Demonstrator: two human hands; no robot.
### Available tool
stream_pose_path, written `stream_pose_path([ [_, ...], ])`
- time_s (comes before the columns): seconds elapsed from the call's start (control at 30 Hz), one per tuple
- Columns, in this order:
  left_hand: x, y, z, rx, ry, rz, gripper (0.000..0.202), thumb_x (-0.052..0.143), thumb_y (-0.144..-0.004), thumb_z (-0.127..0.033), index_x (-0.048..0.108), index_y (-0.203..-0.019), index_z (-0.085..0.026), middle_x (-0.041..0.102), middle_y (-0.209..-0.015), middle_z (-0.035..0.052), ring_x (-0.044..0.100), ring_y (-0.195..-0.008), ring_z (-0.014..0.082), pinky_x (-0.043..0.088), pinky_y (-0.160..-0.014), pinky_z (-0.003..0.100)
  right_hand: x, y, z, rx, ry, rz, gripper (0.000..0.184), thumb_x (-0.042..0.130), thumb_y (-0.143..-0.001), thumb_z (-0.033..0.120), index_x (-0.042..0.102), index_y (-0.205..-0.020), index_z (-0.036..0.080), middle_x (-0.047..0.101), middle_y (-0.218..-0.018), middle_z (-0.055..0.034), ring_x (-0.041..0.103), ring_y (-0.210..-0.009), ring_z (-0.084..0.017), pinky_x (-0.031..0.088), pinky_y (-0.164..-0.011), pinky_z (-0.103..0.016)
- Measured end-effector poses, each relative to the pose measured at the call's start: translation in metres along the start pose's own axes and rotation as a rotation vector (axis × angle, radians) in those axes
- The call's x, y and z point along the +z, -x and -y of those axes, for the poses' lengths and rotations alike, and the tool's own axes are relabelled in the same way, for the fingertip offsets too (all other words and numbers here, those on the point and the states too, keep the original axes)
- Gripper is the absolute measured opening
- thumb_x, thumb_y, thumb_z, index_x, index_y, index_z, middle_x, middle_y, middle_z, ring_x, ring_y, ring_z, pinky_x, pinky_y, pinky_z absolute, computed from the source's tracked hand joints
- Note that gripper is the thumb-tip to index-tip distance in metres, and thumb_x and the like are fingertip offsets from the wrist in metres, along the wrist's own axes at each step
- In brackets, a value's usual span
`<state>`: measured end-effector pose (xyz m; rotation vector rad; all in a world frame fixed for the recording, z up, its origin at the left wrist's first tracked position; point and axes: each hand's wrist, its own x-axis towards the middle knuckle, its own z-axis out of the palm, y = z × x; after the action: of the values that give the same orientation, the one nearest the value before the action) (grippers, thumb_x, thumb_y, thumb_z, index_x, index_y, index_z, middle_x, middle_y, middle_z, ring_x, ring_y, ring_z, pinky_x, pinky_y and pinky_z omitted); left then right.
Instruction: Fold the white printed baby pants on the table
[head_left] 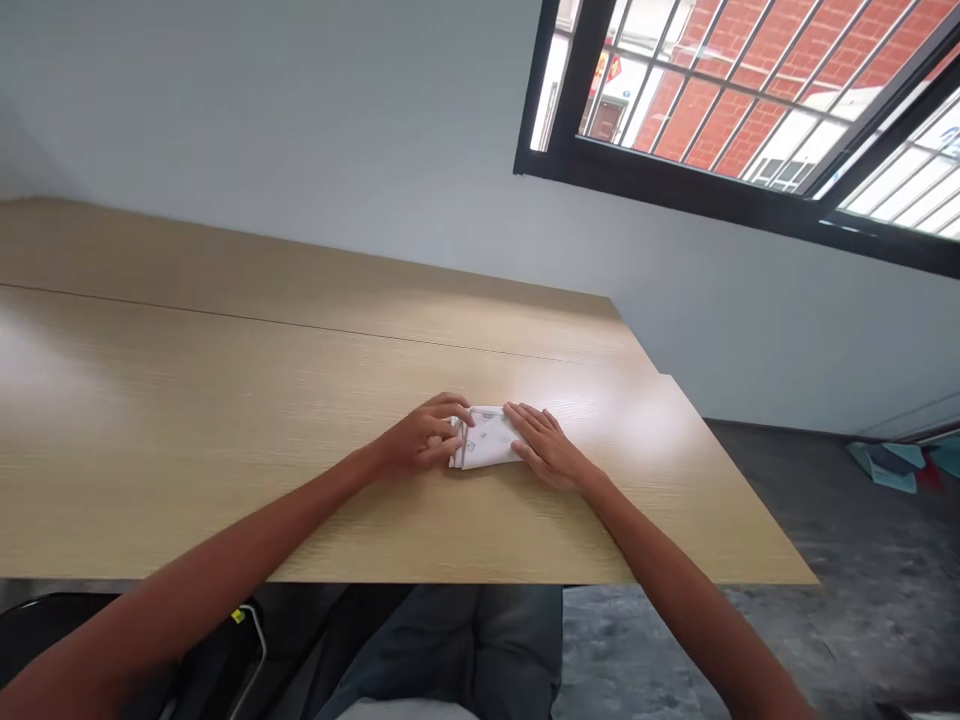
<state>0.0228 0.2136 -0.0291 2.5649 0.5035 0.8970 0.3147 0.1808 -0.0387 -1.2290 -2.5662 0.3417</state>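
Note:
A small folded white cloth (491, 443) with a sparse printed pattern lies flat on the wooden table, near its front edge. Its left end shows several stacked layers. My left hand (424, 432) is at that end, its fingers bent, with thumb and fingertips closed on the folded edge and the index finger reaching over the top. Pressed down on the right end is my right hand (550, 448), its fingers stretched out flat and covering that part of the cloth.
The light wooden table (225, 400) runs far to the left, with a seam along its back part. A pale wall (337, 130) and a barred window (750, 100) stand behind. Grey floor (787, 480) shows at right; a black chair (60, 620) is at lower left.

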Motion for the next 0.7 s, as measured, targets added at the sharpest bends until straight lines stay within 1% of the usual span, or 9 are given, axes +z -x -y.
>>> stream_pose_path([
  [0.03, -0.001, 0.0, -0.001, -0.053, 0.002, -0.053, 0.028, 0.047, -0.098, -0.029, 0.063, -0.079, -0.017, 0.065, -0.117, 0.0094, 0.05, -0.125, 0.024, 0.043, -0.107, 0.038, 0.0, -0.001, -0.001, -0.022, -0.027, -0.043, 0.056, 0.031, -0.108, 0.044, 0.022, -0.159, 0.023, 0.032, -0.159, -0.0097, 0.026, -0.147, -0.028, 0.024, -0.119, -0.057],
  [0.1, 0.001, 0.0, -0.003, -0.183, 0.007, -0.085, 0.019, 0.054, -0.093, -0.031, 0.063, -0.099, -0.016, 0.061, -0.121, 0.0112, 0.055, -0.116, 0.0241, 0.046, -0.102, 0.039, -0.001, -0.003, 0.0, -0.088, -0.094, -0.133, 0.053, 0.041, -0.105, 0.04, 0.033, -0.153, 0.021, 0.042, -0.151, -0.0123, 0.034, -0.141, -0.028, 0.031, -0.116, -0.053],
  [0.17, 0.007, -0.001, -0.006, -0.294, 0.052, -0.045, 0.041, 0.061, -0.088, -0.036, 0.056, -0.123, -0.015, 0.06, -0.121, 0.0124, 0.059, -0.106, 0.0237, 0.05, -0.093, 0.037, -0.004, -0.003, 0.003, -0.141, -0.175, -0.191, 0.048, 0.051, -0.099, 0.037, 0.045, -0.143, 0.019, 0.05, -0.141, -0.0143, 0.04, -0.133, -0.029, 0.038, -0.111, -0.05],
  [0.23, 0.013, -0.001, -0.008, -0.344, 0.127, -0.004, 0.058, 0.066, -0.084, -0.039, 0.05, -0.133, -0.013, 0.061, -0.118, 0.0122, 0.06, -0.099, 0.0228, 0.051, -0.086, 0.035, -0.01, -0.002, 0.006, -0.152, -0.241, -0.202, 0.039, 0.06, -0.092, 0.035, 0.057, -0.127, 0.019, 0.054, -0.131, -0.0148, 0.045, -0.125, -0.03, 0.043, -0.104, -0.049],
  [0.33, 0.022, -0.001, -0.013, -0.299, 0.218, 0.005, 0.051, 0.068, -0.08, -0.036, 0.057, -0.124, -0.014, 0.062, -0.114, 0.0107, 0.061, -0.098, 0.022, 0.05, -0.085, 0.033, -0.018, 0.0, 0.013, -0.121, -0.306, -0.166, 0.03, 0.067, -0.088, 0.039, 0.06, -0.109, 0.019, 0.06, -0.11, -0.0113, 0.055, -0.103, -0.026, 0.047, -0.091, -0.043],
  [0.43, 0.028, 0.0, -0.019, -0.218, 0.261, -0.011, 0.047, 0.065, -0.08, -0.029, 0.055, -0.124, -0.015, 0.062, -0.114, 0.01, 0.061, -0.099, 0.0209, 0.05, -0.087, 0.033, -0.023, 0.001, 0.02, -0.066, -0.411, -0.169, 0.026, 0.059, -0.096, 0.043, 0.059, -0.101, 0.018, 0.06, -0.092, -0.0065, 0.056, -0.084, -0.02, 0.047, -0.078, -0.036],
  [0.53, 0.03, 0.001, -0.026, -0.125, 0.186, -0.018, 0.052, 0.06, -0.084, -0.019, 0.046, -0.134, -0.016, 0.06, -0.118, 0.0117, 0.059, -0.104, 0.0216, 0.049, -0.092, 0.035, -0.025, -0.001, 0.027, -0.066, -0.506, -0.163, 0.031, 0.048, -0.103, 0.044, 0.065, -0.099, 0.018, 0.06, -0.094, -0.0082, 0.058, -0.086, -0.02, 0.047, -0.075, -0.033],
  [0.63, 0.031, 0.002, -0.032, -0.038, 0.047, 0.015, 0.051, 0.056, -0.086, -0.009, 0.046, -0.135, -0.017, 0.062, -0.111, 0.0107, 0.058, -0.102, 0.0224, 0.048, -0.091, 0.035, -0.027, -0.001, 0.03, -0.086, -0.558, -0.104, 0.032, 0.047, -0.104, 0.042, 0.068, -0.101, 0.019, 0.06, -0.1, -0.0092, 0.059, -0.092, -0.021, 0.048, -0.077, -0.033],
  [0.7, 0.032, 0.003, -0.034, 0.035, -0.011, 0.014, 0.049, 0.052, -0.088, -0.004, 0.047, -0.134, -0.017, 0.063, -0.11, 0.0109, 0.058, -0.101, 0.0226, 0.049, -0.09, 0.034, -0.03, -0.001, 0.032, -0.079, -0.582, -0.027, 0.028, 0.05, -0.103, 0.04, 0.068, -0.103, 0.019, 0.06, -0.099, -0.0084, 0.058, -0.088, -0.02, 0.047, -0.074, -0.032],
])
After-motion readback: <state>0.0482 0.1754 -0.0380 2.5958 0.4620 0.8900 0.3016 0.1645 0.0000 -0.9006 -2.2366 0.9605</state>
